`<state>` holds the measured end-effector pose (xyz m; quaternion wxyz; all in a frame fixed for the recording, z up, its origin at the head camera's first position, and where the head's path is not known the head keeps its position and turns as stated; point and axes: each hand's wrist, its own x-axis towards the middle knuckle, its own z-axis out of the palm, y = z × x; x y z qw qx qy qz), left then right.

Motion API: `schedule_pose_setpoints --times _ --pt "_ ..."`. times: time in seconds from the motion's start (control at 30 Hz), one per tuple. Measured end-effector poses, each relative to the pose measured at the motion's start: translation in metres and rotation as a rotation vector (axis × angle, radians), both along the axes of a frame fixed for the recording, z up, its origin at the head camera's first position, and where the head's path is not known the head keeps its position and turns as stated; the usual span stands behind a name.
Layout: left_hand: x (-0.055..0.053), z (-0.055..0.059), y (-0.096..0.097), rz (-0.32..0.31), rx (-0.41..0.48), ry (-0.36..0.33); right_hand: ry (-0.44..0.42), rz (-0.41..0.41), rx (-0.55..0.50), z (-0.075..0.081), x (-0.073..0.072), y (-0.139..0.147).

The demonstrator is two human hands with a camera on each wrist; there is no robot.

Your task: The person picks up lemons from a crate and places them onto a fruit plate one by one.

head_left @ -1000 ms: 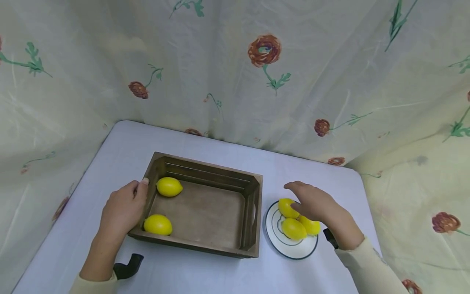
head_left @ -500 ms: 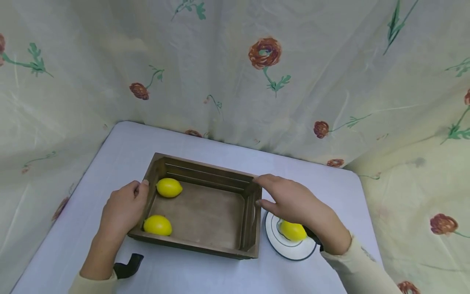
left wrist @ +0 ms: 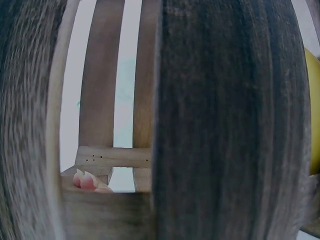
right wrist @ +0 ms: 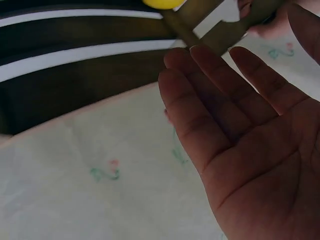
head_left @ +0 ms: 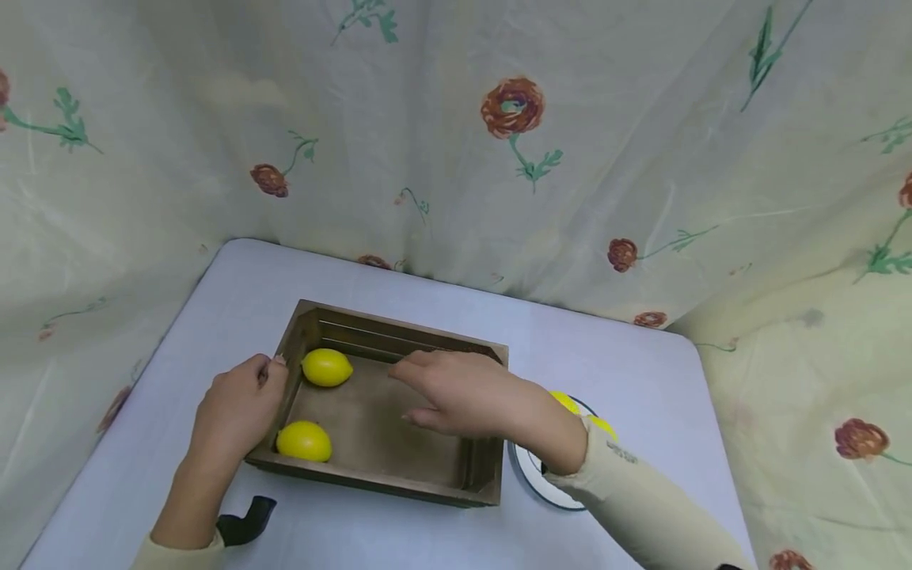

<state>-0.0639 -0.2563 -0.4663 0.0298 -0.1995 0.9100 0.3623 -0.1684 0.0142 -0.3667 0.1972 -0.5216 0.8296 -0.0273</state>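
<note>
A brown wooden crate [head_left: 374,479] stands on the white-covered table. At its left end my left hand [head_left: 238,412] grips the wall, thumb over the rim; in the left wrist view some fingertips [left wrist: 87,181] show through the slats. Inside the crate's left side lie two lemons, a far lemon [head_left: 327,367] and a near lemon [head_left: 304,441]. My right hand [head_left: 459,396] hovers over the crate's right half, palm down and holding nothing. Its fingers are stretched out and loosely bent in the right wrist view, with the palm [right wrist: 270,170] bare.
Right of the crate is a white plate [head_left: 545,484] with a dark rim, partly hidden by the right forearm. Lemons [head_left: 565,400] show on it behind the sleeve. A flowered curtain [head_left: 456,158] hangs behind and beside the table. A black curved piece [head_left: 245,522] sits at the left wrist.
My right hand has moved left from above the plate, across the crate's right wall, to over the crate's inside. The left hand, the crate and its two lemons stay in place.
</note>
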Motion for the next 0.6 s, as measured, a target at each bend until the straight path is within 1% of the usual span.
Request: schedule_pose_setpoints --times 0.13,0.23,0.4,0.6 --pt "0.0 0.0 -0.001 0.002 -0.003 -0.005 -0.012 0.028 0.041 -0.006 0.003 -0.02" --pt "0.0 0.0 -0.002 -0.001 -0.008 0.002 -0.028 0.034 0.066 -0.013 0.003 -0.032" --pt "0.001 0.0 -0.001 -0.022 -0.011 0.032 -0.078 0.037 0.101 -0.031 0.004 -0.051" --pt "0.002 -0.001 0.0 -0.041 -0.018 0.047 -0.079 0.092 0.097 -0.052 0.007 -0.073"
